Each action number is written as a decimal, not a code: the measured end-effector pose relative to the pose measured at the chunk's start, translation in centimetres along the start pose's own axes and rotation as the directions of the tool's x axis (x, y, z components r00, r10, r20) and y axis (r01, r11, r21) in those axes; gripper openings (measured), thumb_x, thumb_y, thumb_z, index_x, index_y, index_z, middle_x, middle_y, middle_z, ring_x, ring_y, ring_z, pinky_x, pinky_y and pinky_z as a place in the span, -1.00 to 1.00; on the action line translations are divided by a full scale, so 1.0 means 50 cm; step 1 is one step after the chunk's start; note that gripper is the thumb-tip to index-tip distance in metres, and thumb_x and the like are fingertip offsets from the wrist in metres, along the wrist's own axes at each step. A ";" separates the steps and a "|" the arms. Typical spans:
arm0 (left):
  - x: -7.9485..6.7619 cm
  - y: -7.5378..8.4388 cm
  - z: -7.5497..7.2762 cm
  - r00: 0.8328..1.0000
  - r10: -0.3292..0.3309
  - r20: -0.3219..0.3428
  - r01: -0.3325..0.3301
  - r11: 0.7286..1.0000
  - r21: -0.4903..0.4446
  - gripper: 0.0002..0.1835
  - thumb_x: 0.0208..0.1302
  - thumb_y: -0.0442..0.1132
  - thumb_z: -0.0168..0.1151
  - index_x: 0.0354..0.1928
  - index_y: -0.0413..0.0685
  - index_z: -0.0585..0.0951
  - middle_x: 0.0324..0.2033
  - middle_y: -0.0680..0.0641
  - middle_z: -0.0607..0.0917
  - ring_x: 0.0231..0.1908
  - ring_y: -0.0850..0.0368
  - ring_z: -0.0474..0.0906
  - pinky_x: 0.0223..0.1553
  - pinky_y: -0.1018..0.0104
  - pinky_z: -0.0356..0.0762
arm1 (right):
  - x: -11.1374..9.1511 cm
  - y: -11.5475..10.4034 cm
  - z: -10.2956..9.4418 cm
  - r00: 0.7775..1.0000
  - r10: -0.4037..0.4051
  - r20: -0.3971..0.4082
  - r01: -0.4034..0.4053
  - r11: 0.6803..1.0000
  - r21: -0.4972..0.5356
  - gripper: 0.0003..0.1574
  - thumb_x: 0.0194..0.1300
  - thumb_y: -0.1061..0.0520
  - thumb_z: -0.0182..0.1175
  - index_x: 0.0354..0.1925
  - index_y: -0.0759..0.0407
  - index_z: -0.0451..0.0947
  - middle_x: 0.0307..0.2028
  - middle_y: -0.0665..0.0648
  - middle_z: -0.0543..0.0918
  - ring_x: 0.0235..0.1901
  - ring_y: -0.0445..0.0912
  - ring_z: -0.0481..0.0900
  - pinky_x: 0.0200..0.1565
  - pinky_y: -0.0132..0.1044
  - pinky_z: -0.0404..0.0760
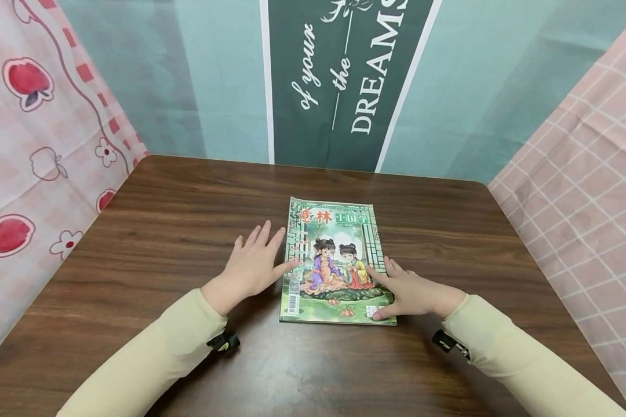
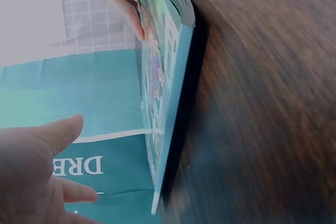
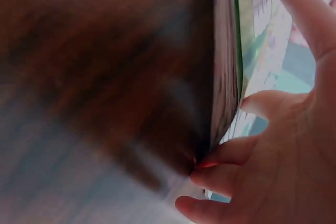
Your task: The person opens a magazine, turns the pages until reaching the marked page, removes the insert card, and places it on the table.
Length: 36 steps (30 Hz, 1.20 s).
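Observation:
A magazine (image 1: pixel 334 237) with a green illustrated cover of two figures by a pond lies face up on the table. Beside its left edge, the left hand (image 1: pixel 253 263) has its fingers spread, with the thumb tip overlapping the cover's edge in the head view. The right hand (image 1: pixel 414 289) rests at the lower right side, thumb and index finger over the cover. In the right wrist view its other fingers (image 3: pixel 218 177) reach the page edges (image 3: pixel 226 61) near the tabletop. The spine (image 2: pixel 178 87) faces the left wrist camera.
The dark wood table (image 1: pixel 198 191) extends around the magazine. Behind it hangs a teal cloth with a dark lettered panel (image 1: pixel 318 139). A fruit-patterned cloth (image 1: pixel 31 145) hangs at left, a pink checked one (image 1: pixel 579 174) at right. Small black wrist cameras sit under both sleeves.

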State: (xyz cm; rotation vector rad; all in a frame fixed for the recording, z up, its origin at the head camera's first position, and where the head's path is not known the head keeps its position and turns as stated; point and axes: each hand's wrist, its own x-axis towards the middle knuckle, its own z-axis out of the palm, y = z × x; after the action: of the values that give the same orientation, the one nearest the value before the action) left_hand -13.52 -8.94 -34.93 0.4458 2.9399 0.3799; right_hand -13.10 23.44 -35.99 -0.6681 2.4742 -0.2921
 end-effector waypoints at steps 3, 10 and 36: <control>-0.006 0.004 0.000 1.000 0.021 -0.005 -0.021 1.000 -0.007 -0.17 0.27 0.32 -0.09 0.43 -0.03 0.10 0.40 -0.26 -0.02 0.37 -0.19 -0.07 0.22 -0.26 -0.07 | 0.001 -0.004 0.005 0.999 -0.006 -0.032 0.004 0.997 -0.079 0.27 0.01 -0.48 0.15 0.45 0.12 -0.06 0.33 0.58 -0.17 0.32 0.38 -0.14 0.14 0.31 0.08; -0.018 0.016 -0.005 0.998 0.067 0.008 -0.067 0.998 -0.020 -0.22 0.27 0.27 -0.02 0.38 -0.06 0.21 0.39 -0.26 0.01 0.36 -0.18 -0.03 0.22 -0.25 -0.05 | -0.002 0.003 0.004 0.999 -0.027 -0.038 0.022 0.991 -0.134 0.29 -0.04 -0.51 0.16 0.44 0.11 -0.02 0.31 0.61 -0.12 0.29 0.39 -0.01 0.06 0.15 0.34; -0.002 0.099 -0.009 0.890 0.396 -0.227 -0.403 0.915 0.016 -0.48 0.21 0.12 0.19 0.09 -0.07 0.58 0.00 -0.11 0.58 0.01 0.01 0.49 0.06 0.12 0.38 | 0.028 0.021 -0.038 0.945 -0.198 -0.259 0.221 0.973 0.061 -0.45 0.14 -0.24 0.23 -0.08 0.13 0.63 0.36 0.44 0.00 0.34 0.34 -0.17 0.17 0.21 0.15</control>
State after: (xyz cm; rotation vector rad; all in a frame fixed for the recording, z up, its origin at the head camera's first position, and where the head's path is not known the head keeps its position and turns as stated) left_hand -12.18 -4.52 -33.16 1.0810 3.0369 0.5579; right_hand -15.59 23.72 -35.42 -0.9075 2.6108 -0.5992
